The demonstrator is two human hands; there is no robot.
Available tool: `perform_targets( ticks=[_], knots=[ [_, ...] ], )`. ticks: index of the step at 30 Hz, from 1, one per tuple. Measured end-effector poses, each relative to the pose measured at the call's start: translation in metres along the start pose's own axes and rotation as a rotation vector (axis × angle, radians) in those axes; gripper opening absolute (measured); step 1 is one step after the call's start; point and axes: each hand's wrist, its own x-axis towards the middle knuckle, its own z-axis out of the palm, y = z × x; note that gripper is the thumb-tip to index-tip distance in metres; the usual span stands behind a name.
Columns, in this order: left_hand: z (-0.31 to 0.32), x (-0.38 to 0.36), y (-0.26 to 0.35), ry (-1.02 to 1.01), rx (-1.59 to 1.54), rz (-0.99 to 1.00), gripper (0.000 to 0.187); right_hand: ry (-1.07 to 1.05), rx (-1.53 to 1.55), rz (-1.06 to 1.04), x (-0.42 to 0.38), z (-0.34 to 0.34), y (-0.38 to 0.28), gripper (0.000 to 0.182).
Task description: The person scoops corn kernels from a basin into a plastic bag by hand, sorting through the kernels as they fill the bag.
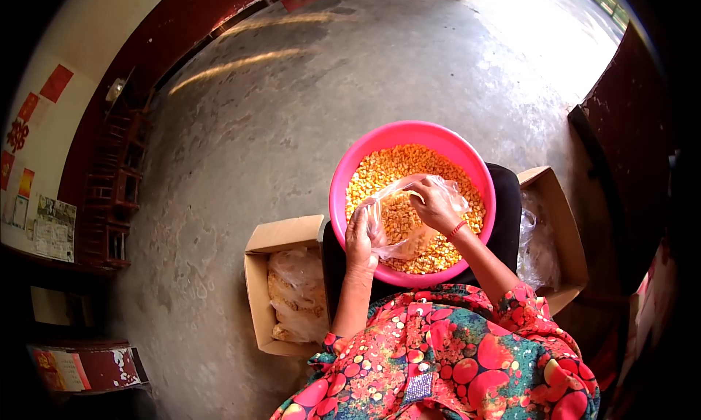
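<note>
A pink basin rests on my lap, holding loose yellow corn kernels. Over the kernels I have a clear plastic bag with its mouth spread wide; kernels show in or through it. My left hand grips the bag's left edge, fingers upright beside the basin's rim. On the far right side of the bag's mouth, my right hand has its fingers bent and pinched on the bag's edge. A red band circles my right wrist. The fingertips of this hand are partly hidden.
At my left stands a cardboard box with filled plastic bags of corn. At my right, another cardboard box contains crumpled clear plastic bags. Wooden stools line the left wall. Bare concrete floor lies ahead.
</note>
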Motion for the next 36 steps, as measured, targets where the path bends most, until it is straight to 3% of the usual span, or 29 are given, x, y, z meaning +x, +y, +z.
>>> perform_targets(
  ticks=[2,6,8,10,12,13,16,18,20,21,24,26,31,36],
  knots=[
    [-0.004,0.003,-0.004,0.064,0.089,0.038,0.022,0.036,-0.095,-0.031,-0.005,-0.007,0.007,0.03],
    [-0.007,0.0,-0.016,0.065,0.066,-0.056,0.023,0.027,-0.027,0.055,-0.008,-0.014,0.04,0.029],
    [-0.008,0.003,-0.022,0.138,0.066,-0.115,0.024,-0.2,0.188,0.206,-0.006,-0.024,0.052,0.024],
    [-0.008,0.001,-0.02,0.059,0.016,-0.14,0.024,-0.414,0.574,0.222,-0.004,-0.04,0.055,0.019],
    [-0.002,-0.002,-0.014,0.056,-0.062,-0.213,0.023,-0.557,0.979,0.444,0.0,-0.071,0.028,0.021],
    [-0.004,-0.002,-0.015,0.058,-0.06,-0.214,0.023,-0.573,1.044,0.411,0.004,-0.082,0.025,0.024],
    [-0.008,-0.003,-0.02,-0.077,0.214,-0.205,0.024,-0.291,1.151,0.306,0.022,-0.085,0.04,0.022],
    [-0.005,-0.002,-0.023,-0.191,0.321,-0.205,0.025,-0.157,1.121,0.341,0.035,-0.071,0.06,0.017],
    [-0.008,0.0,-0.026,-0.192,0.287,-0.202,0.024,0.029,0.428,0.055,0.044,-0.034,0.102,0.012],
    [-0.011,0.001,-0.025,-0.137,0.284,-0.21,0.024,-0.018,0.421,0.116,0.045,-0.021,0.114,0.01],
    [-0.01,0.001,-0.024,-0.043,0.239,-0.196,0.024,0.04,-0.171,0.063,0.035,-0.001,0.115,0.023],
    [-0.009,0.002,-0.025,0.041,0.245,-0.17,0.023,0.008,-0.207,-0.019,0.025,0.008,0.114,0.028],
    [-0.014,0.003,-0.027,-0.031,0.203,-0.179,0.021,-0.073,-0.232,-0.034,0.018,0.014,0.111,0.024],
    [-0.023,0.008,-0.034,0.049,0.184,-0.154,0.019,-0.082,-0.188,-0.029,0.018,0.014,0.116,0.02]
  ],
)
